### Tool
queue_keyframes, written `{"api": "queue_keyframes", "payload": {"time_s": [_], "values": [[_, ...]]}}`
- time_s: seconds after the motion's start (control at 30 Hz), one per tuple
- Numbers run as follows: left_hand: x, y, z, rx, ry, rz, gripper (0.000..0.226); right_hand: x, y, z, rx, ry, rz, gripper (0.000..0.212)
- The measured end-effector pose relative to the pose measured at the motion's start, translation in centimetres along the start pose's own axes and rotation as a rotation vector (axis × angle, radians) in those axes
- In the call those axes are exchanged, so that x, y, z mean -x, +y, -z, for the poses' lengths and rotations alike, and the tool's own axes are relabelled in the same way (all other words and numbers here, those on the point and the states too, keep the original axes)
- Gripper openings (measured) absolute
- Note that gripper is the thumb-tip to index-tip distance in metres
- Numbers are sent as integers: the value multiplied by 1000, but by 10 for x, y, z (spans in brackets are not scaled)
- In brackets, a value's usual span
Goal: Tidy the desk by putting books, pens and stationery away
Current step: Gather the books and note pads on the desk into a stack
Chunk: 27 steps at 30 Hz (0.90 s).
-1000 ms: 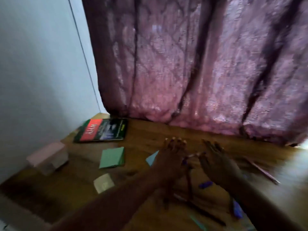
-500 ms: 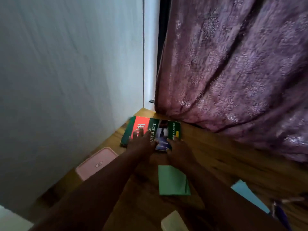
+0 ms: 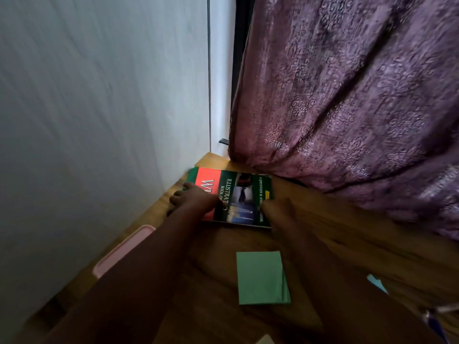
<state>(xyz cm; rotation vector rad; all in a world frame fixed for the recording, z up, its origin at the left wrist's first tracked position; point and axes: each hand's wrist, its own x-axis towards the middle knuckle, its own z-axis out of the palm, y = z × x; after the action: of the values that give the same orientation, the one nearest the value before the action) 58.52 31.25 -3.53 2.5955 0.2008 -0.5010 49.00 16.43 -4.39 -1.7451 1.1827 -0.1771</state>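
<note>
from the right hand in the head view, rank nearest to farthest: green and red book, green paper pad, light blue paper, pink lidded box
1. Green and red book: touching the right hand, just left of it.
2. Green paper pad: below the hand, toward the person.
3. Light blue paper and pink lidded box: far right and far left; too close to call.

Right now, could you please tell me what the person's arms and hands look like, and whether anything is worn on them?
Both forearms are bare as far as the frame shows: no sleeves, watch or bracelet visible. The left hand and right hand wear no gloves. Rings cannot be ruled out; the fingers are dim and blurred.
</note>
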Motion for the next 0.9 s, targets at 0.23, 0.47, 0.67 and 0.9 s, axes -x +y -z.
{"api": "queue_keyframes", "payload": {"time_s": [0.23,0.47,0.67,0.9], "values": [[2,6,29,500,-221,-63,99,-8,-9,43,-619,-365,-310,17],[82,27,0,886,-651,-42,22,30,0,47,-1106,-305,-204,33],[121,35,-17,1126,-697,-71,11,57,34,132,-1131,-208,-146,16],[172,63,-45,896,-996,-297,30,96,121,261,-971,-192,-75,19]]}}
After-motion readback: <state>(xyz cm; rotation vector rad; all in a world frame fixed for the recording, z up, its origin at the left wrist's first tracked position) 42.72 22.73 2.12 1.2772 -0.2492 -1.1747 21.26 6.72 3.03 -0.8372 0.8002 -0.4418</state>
